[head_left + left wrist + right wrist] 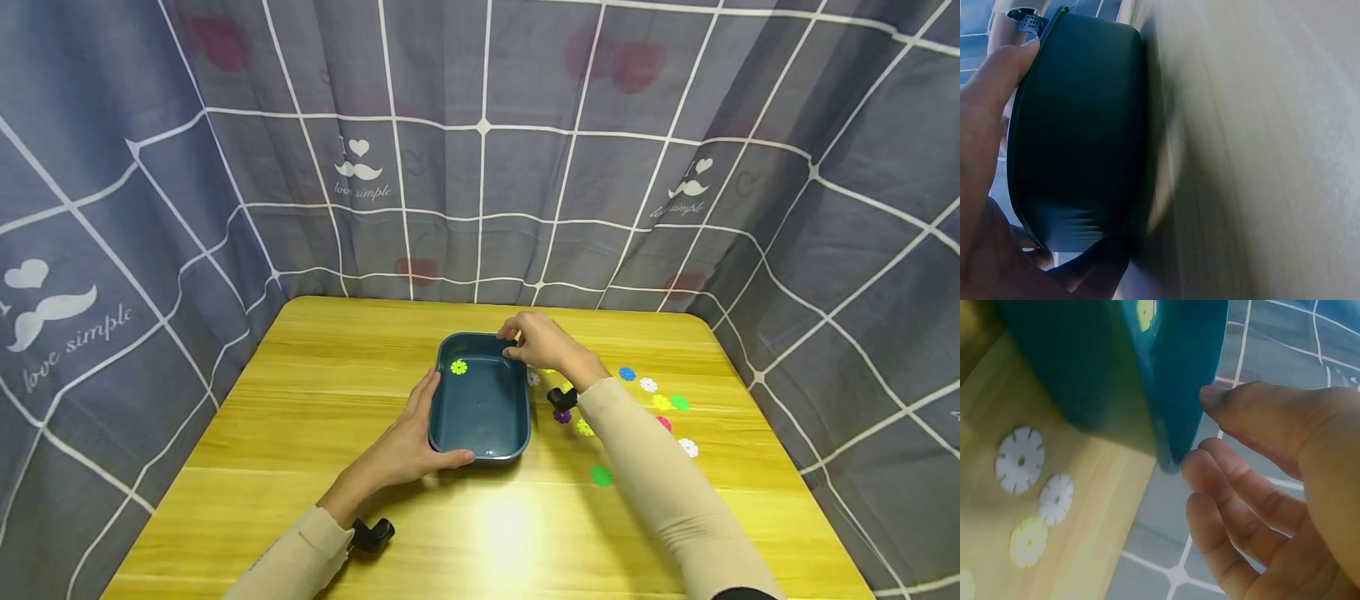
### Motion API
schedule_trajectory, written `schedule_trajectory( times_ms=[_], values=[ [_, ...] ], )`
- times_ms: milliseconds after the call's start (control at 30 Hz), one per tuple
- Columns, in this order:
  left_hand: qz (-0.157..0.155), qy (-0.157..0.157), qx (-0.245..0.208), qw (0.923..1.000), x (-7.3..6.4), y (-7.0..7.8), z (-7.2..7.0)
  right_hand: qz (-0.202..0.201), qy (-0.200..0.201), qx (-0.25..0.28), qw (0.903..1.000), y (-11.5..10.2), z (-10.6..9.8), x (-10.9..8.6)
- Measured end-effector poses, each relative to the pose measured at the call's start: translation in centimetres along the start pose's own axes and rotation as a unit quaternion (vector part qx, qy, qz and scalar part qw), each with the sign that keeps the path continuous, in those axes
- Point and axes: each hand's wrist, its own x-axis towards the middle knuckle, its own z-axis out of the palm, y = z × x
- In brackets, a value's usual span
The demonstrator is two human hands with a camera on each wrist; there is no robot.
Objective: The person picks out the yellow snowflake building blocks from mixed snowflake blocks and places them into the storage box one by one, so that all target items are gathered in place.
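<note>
A dark teal rectangular plastic bin [480, 417] stands on the wooden table, a yellow-green notched disc [459, 367] inside it near the far left corner. My left hand [408, 437] grips the bin's near left corner. Its thumb lies at the near rim and the fingers spread along the outer left wall, as the left wrist view also shows. At the far right corner is my right hand [543, 342], its thumb and loosely bent fingers close to the rim. In the right wrist view, nothing shows between that thumb and the fingertips [1200, 469].
Several notched plastic discs lie scattered right of the bin, among them a blue disc [627, 374], a white disc [688, 447] and a green disc [602, 476]. My right forearm [660, 475] reaches over some. A checked curtain [442, 167] surrounds the table's back and sides.
</note>
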Motion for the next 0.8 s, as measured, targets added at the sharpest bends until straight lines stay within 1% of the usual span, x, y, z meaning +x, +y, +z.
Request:
schedule_trajectory(
  times_ms=[300,533,800],
  values=[
    [0.000,0.004,-0.005,1.0000,0.0,0.3,0.0,0.015,0.008,0.010,0.9998,2.1,-0.6,-1.5],
    [-0.003,0.007,-0.007,0.9999,0.2,0.3,0.3,0.050,0.023,0.014,0.9984,4.0,-0.7,-2.7],
    [-0.004,0.006,-0.011,0.9999,0.1,0.5,0.2,0.076,0.012,0.035,0.9964,5.8,-0.2,-4.1]
  ],
)
